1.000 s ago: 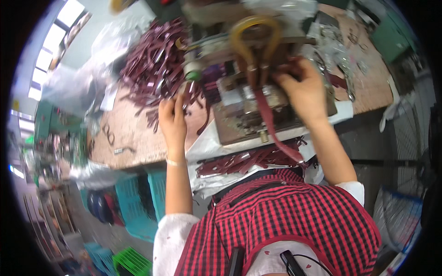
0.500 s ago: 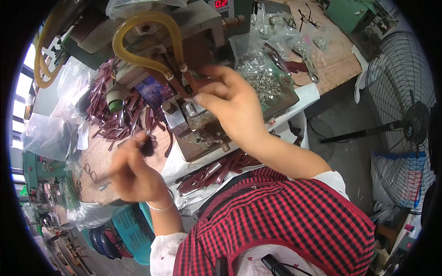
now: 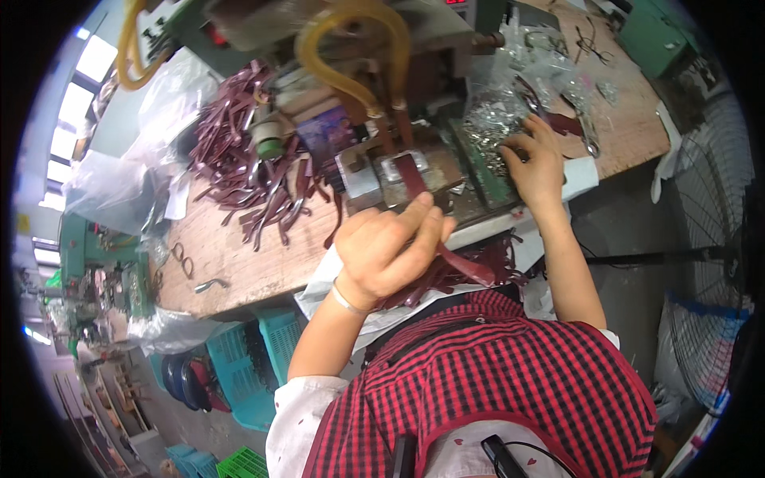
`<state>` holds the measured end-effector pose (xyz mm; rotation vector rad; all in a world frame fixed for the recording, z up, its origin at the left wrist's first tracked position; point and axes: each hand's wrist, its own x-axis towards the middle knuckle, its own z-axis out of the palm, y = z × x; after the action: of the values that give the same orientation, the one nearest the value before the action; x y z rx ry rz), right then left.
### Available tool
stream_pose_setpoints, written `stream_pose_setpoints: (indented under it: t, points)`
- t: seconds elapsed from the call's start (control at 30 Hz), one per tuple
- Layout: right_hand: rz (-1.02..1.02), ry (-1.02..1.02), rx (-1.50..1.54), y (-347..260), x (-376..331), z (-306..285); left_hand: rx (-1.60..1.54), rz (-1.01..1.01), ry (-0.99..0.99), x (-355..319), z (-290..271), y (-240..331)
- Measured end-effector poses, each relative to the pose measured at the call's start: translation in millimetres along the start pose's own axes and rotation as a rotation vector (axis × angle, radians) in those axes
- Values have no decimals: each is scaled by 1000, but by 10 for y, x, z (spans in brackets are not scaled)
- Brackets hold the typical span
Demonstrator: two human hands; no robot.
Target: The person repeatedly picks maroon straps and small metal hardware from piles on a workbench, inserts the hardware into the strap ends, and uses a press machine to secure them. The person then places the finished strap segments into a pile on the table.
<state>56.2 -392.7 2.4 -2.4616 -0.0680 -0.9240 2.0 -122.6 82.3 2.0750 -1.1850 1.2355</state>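
My left hand (image 3: 378, 251) is closed on a dark red eyeglass temple (image 3: 472, 268), pinched between thumb and fingers. The temple's flat end lies on the small metal fixture (image 3: 389, 169) of the machine, and its curved end sticks out toward me. Just above the fixture, two prongs (image 3: 402, 131) come down from a yellow hose loop (image 3: 307, 44). Over at the right, my right hand (image 3: 542, 171) is at the edge of a pile of small silvery metal parts (image 3: 482, 131). Its thumb and fingers are bent but apart, and I see nothing held in them.
A heap of dark red temples (image 3: 231, 131) covers the table's left part, and more lie on the white cloth (image 3: 319, 291) near my lap. Clear plastic bags (image 3: 119, 187) stand at the left. A wire fan (image 3: 701, 239) is at the right, teal baskets (image 3: 239, 366) below.
My left hand has moved right from the tabletop to the machine, bringing a temple onto the fixture. My right hand has left the fixture for the metal parts. The view has shifted.
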Motion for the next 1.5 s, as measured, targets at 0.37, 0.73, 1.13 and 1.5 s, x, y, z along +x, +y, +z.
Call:
stream_pose_setpoints:
  t: [0.37, 0.73, 1.13, 1.5]
  points:
    - [-300, -86, -154, -242, 161, 93, -131, -348, 20, -341, -257, 342]
    - [581, 93, 1080, -232, 121, 230, 28, -978, 446, -578, -1444, -454]
    - [280, 24, 383, -192, -220, -237, 781, -840, -416, -1461, -97, -1189]
    - [153, -228, 750, -903, 123, -554, 572, -827, -609, -1475, -386, -1320]
